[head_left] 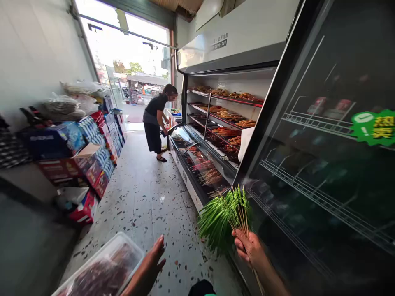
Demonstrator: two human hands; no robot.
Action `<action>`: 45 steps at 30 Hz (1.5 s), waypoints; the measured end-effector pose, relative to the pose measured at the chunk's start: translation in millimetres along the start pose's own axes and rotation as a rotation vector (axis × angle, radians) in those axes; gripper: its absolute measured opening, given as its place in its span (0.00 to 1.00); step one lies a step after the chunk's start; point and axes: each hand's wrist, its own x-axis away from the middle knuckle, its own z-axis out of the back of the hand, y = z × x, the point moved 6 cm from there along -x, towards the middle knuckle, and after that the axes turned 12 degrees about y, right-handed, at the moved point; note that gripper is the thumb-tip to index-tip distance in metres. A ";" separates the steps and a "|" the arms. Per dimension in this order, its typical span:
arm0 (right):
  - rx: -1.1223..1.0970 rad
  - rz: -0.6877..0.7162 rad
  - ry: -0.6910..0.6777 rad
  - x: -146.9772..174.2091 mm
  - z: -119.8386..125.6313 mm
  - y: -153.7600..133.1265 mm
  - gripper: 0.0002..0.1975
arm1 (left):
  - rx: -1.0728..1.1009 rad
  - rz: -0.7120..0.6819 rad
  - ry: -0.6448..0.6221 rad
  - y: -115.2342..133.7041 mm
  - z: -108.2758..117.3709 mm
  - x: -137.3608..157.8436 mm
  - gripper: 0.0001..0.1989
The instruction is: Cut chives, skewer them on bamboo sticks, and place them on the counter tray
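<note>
Our right hand [250, 246] gripping green vegetable skewers [225, 216] (bunch, by sticks). Our left hand [151, 265] open, fingers flat beside plastic meat tray [101, 267]. Display fridge [203, 164] ahead.

Daylight floods in from the shop entrance [129, 61] at upper centre, blown out to white. Lower left is dim, and the glass door [324, 172] at right is dark with faint reflections. Strong wide-angle stretch at edges. Green skewers [224, 216] slightly motion-blurred.
</note>
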 end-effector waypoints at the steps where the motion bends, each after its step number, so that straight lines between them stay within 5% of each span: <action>1: -0.018 0.012 0.026 -21.6 -12.9 -4.8 0.29 | -0.037 -0.016 -0.042 25.5 -22.1 -19.0 0.28; 8: -0.084 0.083 0.028 -206.7 -122.5 -42.6 0.30 | -0.186 -0.174 -0.211 187.0 -157.7 -154.7 0.34; 16: -0.122 0.122 -0.088 -421.2 -311.5 -123.0 0.30 | -0.031 -0.076 -0.029 369.5 -190.9 -329.8 0.31; 23: -0.142 0.180 -0.094 -530.7 -445.8 -165.8 0.30 | -0.279 -0.615 -0.032 502.6 -236.9 -453.5 0.34; 25: -0.159 0.187 -0.055 -556.7 -473.8 -170.3 0.29 | -0.365 -0.716 -0.087 528.2 -250.0 -486.0 0.33; 30: -0.212 0.166 0.052 -614.1 -531.0 -189.3 0.28 | -0.530 -0.695 -0.321 573.3 -288.8 -563.9 0.31; 35: -0.128 0.156 0.127 -659.3 -552.2 -191.5 0.30 | -0.601 -0.640 -0.413 594.0 -315.7 -622.8 0.33; 41: -0.018 0.079 0.052 -711.9 -562.1 -166.5 0.31 | -0.626 -0.802 -0.137 616.9 -286.0 -649.8 0.35; 45: -0.027 0.039 -0.042 -744.4 -598.7 -164.6 0.31 | -0.673 -0.647 -0.156 623.5 -258.4 -661.8 0.36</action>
